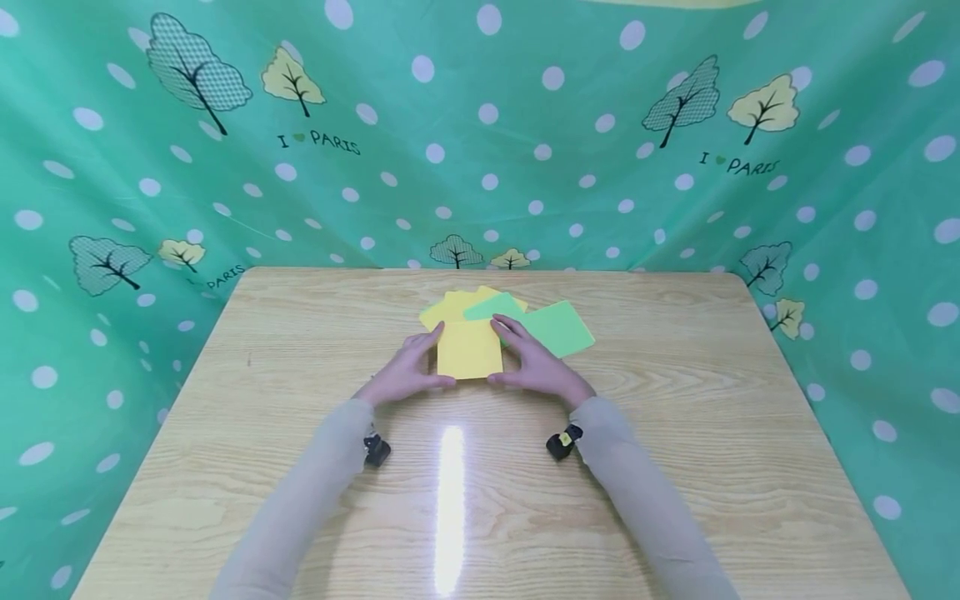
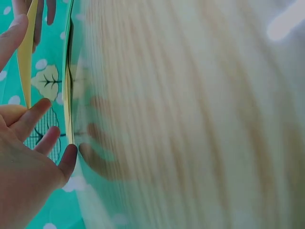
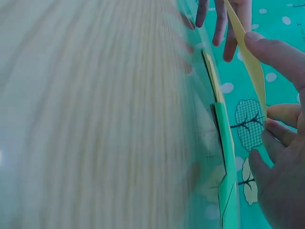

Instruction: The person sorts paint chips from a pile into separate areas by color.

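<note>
A square yellow paper sheet [image 1: 469,350] is held between both hands at the middle of the far part of the table. My left hand [image 1: 408,367] pinches its left side, thumb at the near corner and fingers at the far one. On the opposite side, my right hand [image 1: 536,362] grips it likewise. Seen nearly edge-on in the left wrist view, the yellow sheet [image 2: 27,57] is thin, slightly bowed and raised off the tabletop. Just beyond lie overlapping yellow sheets [image 1: 450,310] and green sheets [image 1: 558,329], partly hidden by the hands and held sheet.
The wooden table [image 1: 300,350] has a glossy surface with a bright light reflection [image 1: 450,508] in front of the hands. A green dotted curtain [image 1: 487,183] hangs behind the table's far edge and along both sides. Black wrist cameras [image 1: 562,442] sit at both cuffs.
</note>
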`<action>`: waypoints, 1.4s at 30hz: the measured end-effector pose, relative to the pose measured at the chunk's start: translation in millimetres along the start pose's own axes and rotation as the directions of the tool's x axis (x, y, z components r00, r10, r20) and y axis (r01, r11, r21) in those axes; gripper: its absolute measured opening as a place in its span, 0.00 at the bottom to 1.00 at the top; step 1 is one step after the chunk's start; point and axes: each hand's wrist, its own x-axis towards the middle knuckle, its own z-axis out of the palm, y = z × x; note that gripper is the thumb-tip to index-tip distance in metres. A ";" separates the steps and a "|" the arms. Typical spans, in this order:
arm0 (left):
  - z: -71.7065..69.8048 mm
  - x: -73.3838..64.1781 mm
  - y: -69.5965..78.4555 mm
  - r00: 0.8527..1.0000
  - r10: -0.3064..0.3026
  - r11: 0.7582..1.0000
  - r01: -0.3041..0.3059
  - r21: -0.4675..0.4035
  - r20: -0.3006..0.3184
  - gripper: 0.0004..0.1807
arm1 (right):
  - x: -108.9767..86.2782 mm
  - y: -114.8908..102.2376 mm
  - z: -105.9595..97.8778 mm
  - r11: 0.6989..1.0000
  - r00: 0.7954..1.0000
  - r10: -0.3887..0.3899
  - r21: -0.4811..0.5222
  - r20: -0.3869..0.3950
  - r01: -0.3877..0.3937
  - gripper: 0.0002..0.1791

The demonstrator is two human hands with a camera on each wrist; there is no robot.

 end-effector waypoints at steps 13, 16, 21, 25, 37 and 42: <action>-17.8 -19.9 -11.3 0.999 -0.036 0.999 0.035 -0.028 -0.039 0.57 | 19.2 -11.3 16.2 0.999 0.998 -0.034 -0.017 0.044 0.034 0.51; -21.6 -23.9 -13.9 0.998 -0.032 0.999 0.030 -0.033 -0.047 0.57 | 23.8 -14.8 20.6 0.999 0.998 -0.025 -0.027 0.052 0.027 0.51; -29.0 -33.0 -20.7 0.998 -0.040 0.999 0.040 0.004 -0.042 0.57 | 32.0 -24.4 28.4 1.000 0.998 -0.024 -0.019 0.063 0.025 0.51; -35.3 -41.3 -26.5 0.998 -0.050 0.998 0.051 0.021 -0.034 0.57 | 38.0 -33.5 35.5 1.000 0.997 0.000 -0.018 0.082 0.002 0.51; -51.7 -69.4 -45.4 0.997 -0.067 0.995 0.070 0.069 -0.034 0.57 | 56.9 -51.9 64.1 0.998 0.993 -0.003 -0.064 0.121 0.011 0.51; -57.8 -82.5 -50.4 0.993 -0.117 0.989 0.120 0.091 -0.035 0.57 | 63.0 -58.6 78.6 0.995 0.991 0.006 -0.099 0.136 0.007 0.52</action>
